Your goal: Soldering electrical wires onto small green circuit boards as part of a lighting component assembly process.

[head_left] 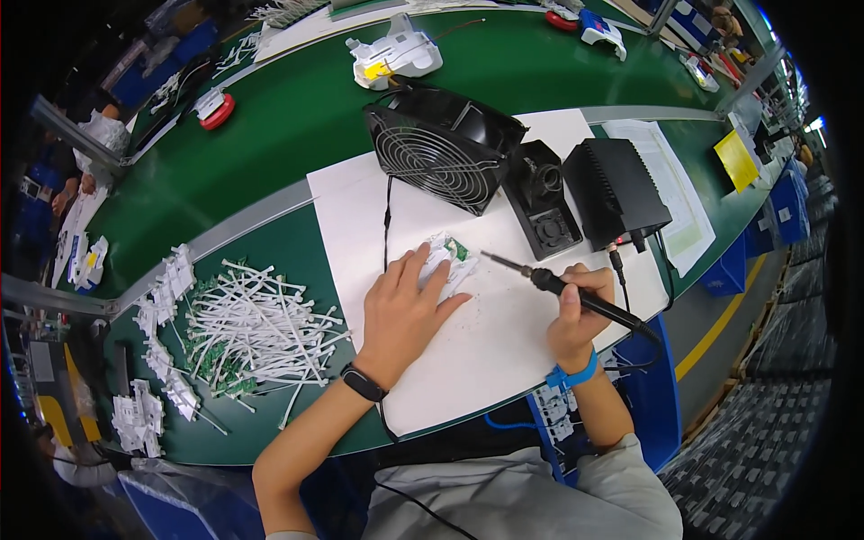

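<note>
My left hand [403, 310] lies over a white plastic part with a small green circuit board [457, 248], its fingers bent across it and holding it against the white sheet [468, 360]. The thumb points off to the right, and much of the part is hidden under the fingers. In my right hand [576, 324] is a black soldering iron [594, 302], gripped like a pen. Its metal tip points left, a short way right of the board and apart from it. Dark specks lie on the sheet below the part.
Behind my hands stand a black fan [441, 148], a soldering iron stand [544, 202] and a black power unit [616, 189]. White cables with green boards [261, 328] are heaped at left, beside white plastic parts [157, 315]. A white housing [396, 56] sits on the far green surface.
</note>
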Tool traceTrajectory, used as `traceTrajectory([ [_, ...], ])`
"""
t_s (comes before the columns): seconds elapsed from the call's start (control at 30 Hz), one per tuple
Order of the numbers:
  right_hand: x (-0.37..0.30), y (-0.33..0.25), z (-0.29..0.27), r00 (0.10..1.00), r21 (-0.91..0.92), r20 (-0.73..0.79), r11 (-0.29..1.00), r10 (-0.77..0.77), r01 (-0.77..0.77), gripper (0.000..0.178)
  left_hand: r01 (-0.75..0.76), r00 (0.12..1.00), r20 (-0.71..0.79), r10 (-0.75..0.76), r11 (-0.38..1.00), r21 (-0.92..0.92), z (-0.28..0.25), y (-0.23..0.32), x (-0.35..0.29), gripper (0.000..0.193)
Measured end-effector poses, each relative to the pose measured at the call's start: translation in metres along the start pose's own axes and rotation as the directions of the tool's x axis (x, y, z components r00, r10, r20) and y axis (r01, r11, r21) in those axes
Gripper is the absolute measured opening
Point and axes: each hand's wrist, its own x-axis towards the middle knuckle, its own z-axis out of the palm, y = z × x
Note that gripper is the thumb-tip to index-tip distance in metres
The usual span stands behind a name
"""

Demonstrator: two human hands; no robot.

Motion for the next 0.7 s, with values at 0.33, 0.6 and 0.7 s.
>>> traceTrajectory([
  [0.33,0.001,-0.007,0.006,1.0,-0.013,0.001,1.0,-0.027,0.027,0.017,0.115,0.971,0.209,-0.119,0.993,0.029,-0.01,0.035,-0.008,0.05],
  [0.6,0.003,-0.007,0.009,0.986,-0.086,0.162,0.995,-0.036,0.05,0.011,0.108,0.99,0.084,-0.115,0.991,0.08,0.01,0.045,-0.024,0.049],
  [0.7,0.004,-0.007,0.011,0.982,-0.085,0.189,0.996,-0.02,0.037,0.011,0.094,0.993,0.052,-0.104,0.982,0.165,0.011,0.05,-0.026,0.048],
])
